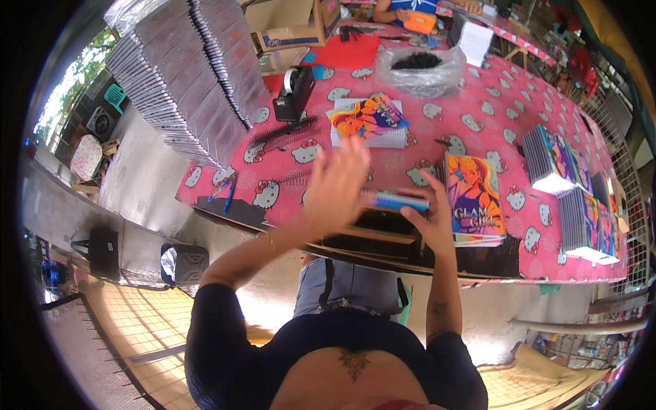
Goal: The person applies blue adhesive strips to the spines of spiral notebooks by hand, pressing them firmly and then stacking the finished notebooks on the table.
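Note:
At the near table edge a notebook [396, 201] is seen almost edge-on, with a bluish cover side. My right hand [434, 208] grips its right end, thumb on the near side and fingers behind. My left hand [339, 181] is smeared by motion, its fingers stretched out flat above the notebook's left end. Beyond it lies a stack of notebooks [369, 119] with a colourful cartoon cover. Another stack of notebooks [475, 195] with the same kind of cover sits right of my right hand. Dark spiral binding coils [283, 134] lie left of the far stack.
A black tape dispenser [294, 94] and a tall wrapped pile [181, 75] stand at the left. Pens [230, 193] lie near the left edge. Farther back are a plastic bag [420, 82] of black coils and a cardboard box [290, 24]. Notebook stacks [588, 219] stand right. A person [410, 10] sits opposite.

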`<action>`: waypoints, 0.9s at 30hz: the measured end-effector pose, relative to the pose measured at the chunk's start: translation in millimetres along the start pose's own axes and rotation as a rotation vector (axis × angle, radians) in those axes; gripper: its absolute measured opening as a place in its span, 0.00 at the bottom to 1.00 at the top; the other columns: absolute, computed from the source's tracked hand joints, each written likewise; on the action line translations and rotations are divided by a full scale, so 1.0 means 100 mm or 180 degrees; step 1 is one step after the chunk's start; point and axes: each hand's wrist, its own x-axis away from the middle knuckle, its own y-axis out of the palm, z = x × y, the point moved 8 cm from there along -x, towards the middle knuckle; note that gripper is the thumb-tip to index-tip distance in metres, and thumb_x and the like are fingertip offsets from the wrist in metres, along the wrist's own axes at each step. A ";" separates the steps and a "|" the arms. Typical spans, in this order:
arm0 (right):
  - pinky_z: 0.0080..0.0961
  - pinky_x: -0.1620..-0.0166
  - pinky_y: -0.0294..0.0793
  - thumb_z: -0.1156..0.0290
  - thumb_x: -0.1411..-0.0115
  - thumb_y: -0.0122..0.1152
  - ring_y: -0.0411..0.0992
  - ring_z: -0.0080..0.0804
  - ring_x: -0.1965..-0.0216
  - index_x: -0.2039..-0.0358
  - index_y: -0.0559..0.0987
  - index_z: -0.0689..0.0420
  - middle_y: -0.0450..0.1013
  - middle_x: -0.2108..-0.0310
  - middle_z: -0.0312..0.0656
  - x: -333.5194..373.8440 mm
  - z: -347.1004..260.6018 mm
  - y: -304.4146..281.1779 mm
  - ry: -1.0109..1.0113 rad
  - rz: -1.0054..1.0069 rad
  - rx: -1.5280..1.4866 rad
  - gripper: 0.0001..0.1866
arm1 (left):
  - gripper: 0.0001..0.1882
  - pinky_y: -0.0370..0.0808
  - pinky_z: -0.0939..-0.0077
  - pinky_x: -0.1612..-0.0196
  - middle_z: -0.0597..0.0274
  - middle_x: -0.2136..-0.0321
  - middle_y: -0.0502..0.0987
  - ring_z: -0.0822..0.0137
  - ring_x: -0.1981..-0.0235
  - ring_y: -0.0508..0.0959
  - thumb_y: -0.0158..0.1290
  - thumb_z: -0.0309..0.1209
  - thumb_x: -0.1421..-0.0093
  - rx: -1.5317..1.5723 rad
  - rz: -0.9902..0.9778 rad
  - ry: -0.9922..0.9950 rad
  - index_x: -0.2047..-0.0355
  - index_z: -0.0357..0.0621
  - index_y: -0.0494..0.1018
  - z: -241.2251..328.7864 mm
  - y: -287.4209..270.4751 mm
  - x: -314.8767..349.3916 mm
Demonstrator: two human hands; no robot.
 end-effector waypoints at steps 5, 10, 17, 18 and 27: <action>0.17 0.55 0.73 0.81 0.41 0.68 0.74 0.19 0.60 0.40 0.69 0.59 0.77 0.62 0.37 0.09 0.27 0.14 0.0067 0.0268 -0.0431 0.29 | 0.41 0.48 0.40 0.31 0.42 0.33 0.60 0.47 0.29 0.57 0.50 0.53 0.36 0.0551 -0.0352 0.1227 0.33 0.35 0.58 0.54 0.20 0.55; 0.18 0.58 0.74 0.79 0.41 0.69 0.74 0.18 0.62 0.54 0.74 0.61 0.77 0.63 0.36 0.11 0.38 0.16 0.0242 0.0407 -0.0845 0.16 | 0.42 0.54 0.40 0.33 0.46 0.36 0.66 0.50 0.33 0.63 0.52 0.59 0.40 -0.0440 -0.0647 0.0268 0.36 0.39 0.63 0.05 0.05 -0.20; 0.19 0.57 0.74 0.76 0.38 0.65 0.74 0.19 0.64 0.54 0.78 0.62 0.79 0.65 0.38 0.15 0.54 0.16 0.0420 0.0039 -0.0854 0.12 | 0.46 0.62 0.47 0.38 0.49 0.37 0.66 0.56 0.34 0.65 0.55 0.60 0.45 -0.0476 -0.0282 0.0384 0.36 0.39 0.61 0.17 -0.03 -0.29; 0.19 0.57 0.74 0.75 0.37 0.65 0.74 0.19 0.64 0.54 0.79 0.63 0.80 0.65 0.38 0.14 0.48 0.15 0.0273 -0.0010 -0.0747 0.12 | 0.48 0.63 0.45 0.39 0.49 0.37 0.65 0.55 0.35 0.66 0.56 0.60 0.46 -0.0209 -0.0388 0.0825 0.36 0.38 0.61 0.39 0.06 -0.04; 0.20 0.61 0.73 0.73 0.36 0.63 0.74 0.18 0.66 0.54 0.81 0.63 0.80 0.68 0.39 0.11 0.35 0.14 0.0253 -0.0246 -0.0017 0.12 | 0.51 0.59 0.38 0.37 0.42 0.36 0.63 0.48 0.34 0.64 0.57 0.58 0.48 0.0024 -0.0462 0.1068 0.35 0.34 0.59 0.54 0.22 0.11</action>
